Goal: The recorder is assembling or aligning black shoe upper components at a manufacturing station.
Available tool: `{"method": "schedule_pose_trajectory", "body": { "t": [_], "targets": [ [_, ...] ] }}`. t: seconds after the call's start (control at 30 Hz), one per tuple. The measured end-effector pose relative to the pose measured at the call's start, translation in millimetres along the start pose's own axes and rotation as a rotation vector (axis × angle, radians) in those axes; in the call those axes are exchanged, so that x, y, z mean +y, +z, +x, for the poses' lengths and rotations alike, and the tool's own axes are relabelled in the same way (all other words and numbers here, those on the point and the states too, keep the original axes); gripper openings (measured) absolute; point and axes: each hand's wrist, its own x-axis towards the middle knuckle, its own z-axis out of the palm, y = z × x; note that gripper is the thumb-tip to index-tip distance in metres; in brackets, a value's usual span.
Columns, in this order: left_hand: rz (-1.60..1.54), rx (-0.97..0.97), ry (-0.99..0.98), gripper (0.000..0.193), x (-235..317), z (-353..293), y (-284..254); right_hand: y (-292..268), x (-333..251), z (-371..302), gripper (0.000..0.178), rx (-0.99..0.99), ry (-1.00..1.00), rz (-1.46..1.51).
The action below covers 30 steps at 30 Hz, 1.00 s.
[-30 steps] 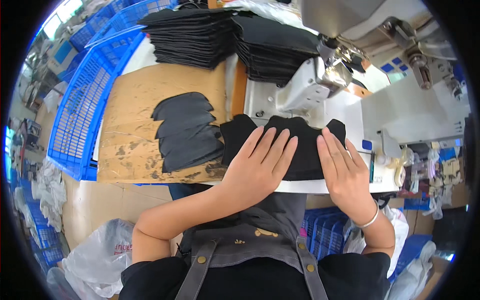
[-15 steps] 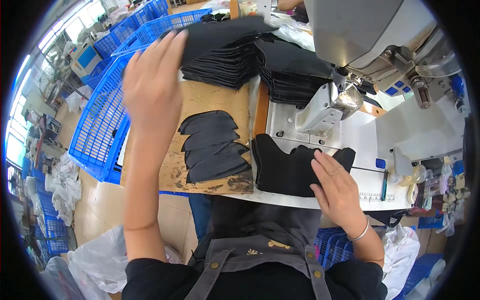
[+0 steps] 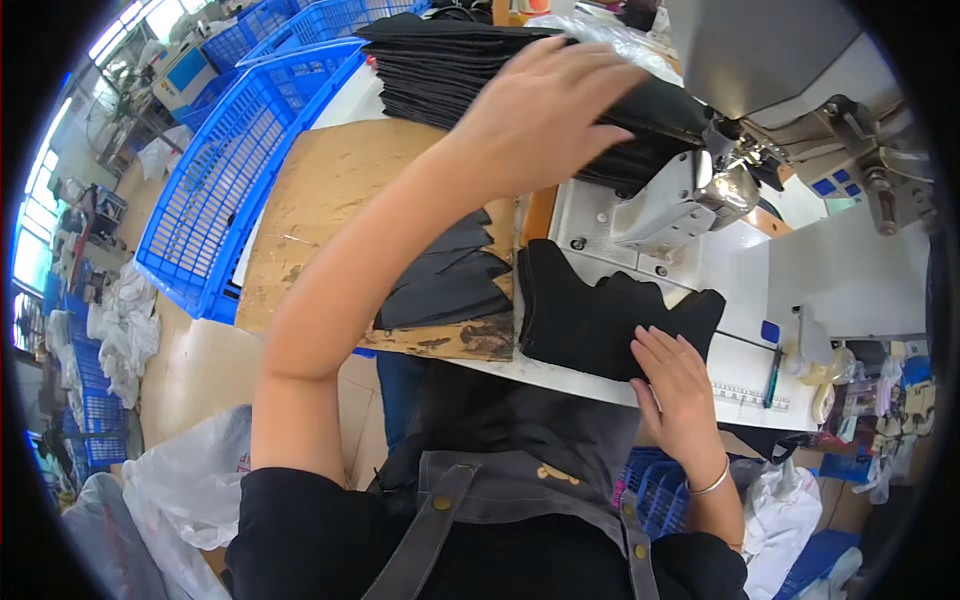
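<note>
My left hand reaches across the work surface, its fingers spread and slightly blurred, above a stack of black fabric pieces beside the sewing machine. Nothing shows in it. A taller black stack stands to its left. My right hand lies with outstretched fingers on the front edge of a wavy-edged pile of black pieces. Several overlapping dark curved pieces lie on a worn tan board, partly hidden by my left forearm.
The sewing machine rises at the right, behind the wavy-edged pile. A blue plastic basket stands left of the board. A teal pen and a ruler strip are at the right of the white table.
My left hand has swept right from the tall left stack to above the stack by the machine. My right hand stays on the wavy-edged pile. The view has shifted slightly.
</note>
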Motion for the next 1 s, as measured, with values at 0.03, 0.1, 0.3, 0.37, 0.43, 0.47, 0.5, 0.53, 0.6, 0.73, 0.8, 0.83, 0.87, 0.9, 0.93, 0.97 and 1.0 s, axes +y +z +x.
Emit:
{"method": "schedule_pose_trajectory", "body": {
  "t": [0.03, 0.1, 0.3, 0.37, 0.43, 0.47, 0.5, 0.53, 0.6, 0.73, 0.8, 0.83, 0.87, 0.9, 0.93, 0.97, 1.0],
  "targets": [
    [0.023, 0.025, 0.004, 0.034, -10.7, -20.5, -10.4, -0.3, 0.4, 1.8, 0.041, 0.011, -0.017, 0.01],
    [-0.021, -0.325, -0.215, 0.028, -9.9, -62.3, -34.3, 2.8, 3.8, 7.8, 0.041, 0.015, -0.037, 0.025],
    [-0.284, -0.537, -0.48, 0.025, 7.5, -151.3, -26.2, 22.6, -5.9, 60.0, 0.037, 0.033, -0.245, 0.084],
    [-0.265, -0.523, -0.484, 0.029, 7.4, -158.9, -18.4, 35.1, -7.4, 78.8, 0.036, 0.043, -0.267, 0.094],
    [-0.233, -0.535, -0.449, 0.028, 3.3, -163.5, -16.6, 43.4, -10.9, 97.0, 0.033, 0.071, -0.331, 0.075],
    [-0.195, -0.545, -0.42, 0.027, 2.3, -165.2, -18.0, 49.4, -12.4, 105.6, 0.033, 0.066, -0.332, 0.069],
    [-0.198, -0.539, -0.423, 0.027, 2.4, -166.6, -18.4, 56.8, -12.8, 113.5, 0.031, 0.063, -0.36, 0.075],
    [-0.169, -0.544, -0.379, 0.025, 3.0, -164.2, -19.5, 63.5, -11.8, 120.3, 0.03, 0.062, -0.388, 0.086],
    [-0.14, -0.547, -0.339, 0.023, 4.4, -159.4, -20.6, 72.0, -10.1, 130.6, 0.027, 0.038, -0.409, 0.076],
    [-0.102, -0.536, -0.305, 0.02, 3.2, -157.6, -16.9, 83.5, -10.5, 142.2, 0.021, -0.013, -0.42, 0.052],
    [-0.07, -0.55, -0.285, 0.02, 3.3, -159.9, -17.0, 88.4, -11.9, 143.4, 0.021, -0.006, -0.429, 0.044],
    [-0.056, -0.565, -0.271, 0.019, 4.4, -159.1, -17.3, 89.8, -11.5, 143.3, 0.021, 0.005, -0.428, 0.033],
    [-0.042, -0.581, -0.256, 0.018, 5.4, -158.4, -17.4, 90.6, -11.0, 143.1, 0.021, 0.004, -0.428, 0.031],
    [-0.043, -0.58, -0.256, 0.018, 6.3, -158.2, -16.8, 91.1, -10.5, 143.0, 0.022, 0.013, -0.429, 0.025],
    [-0.017, -0.569, -0.263, 0.016, 7.6, -158.5, -16.6, 91.6, -10.4, 142.5, 0.022, 0.023, -0.431, 0.021],
    [0.008, -0.558, -0.269, 0.014, 9.0, -158.7, -16.4, 91.6, -10.7, 142.6, 0.022, 0.023, -0.431, 0.021],
    [0.008, -0.559, -0.269, 0.014, 10.7, -160.1, -15.2, 91.4, -11.3, 143.4, 0.023, 0.021, -0.43, 0.025]
  ]
}}
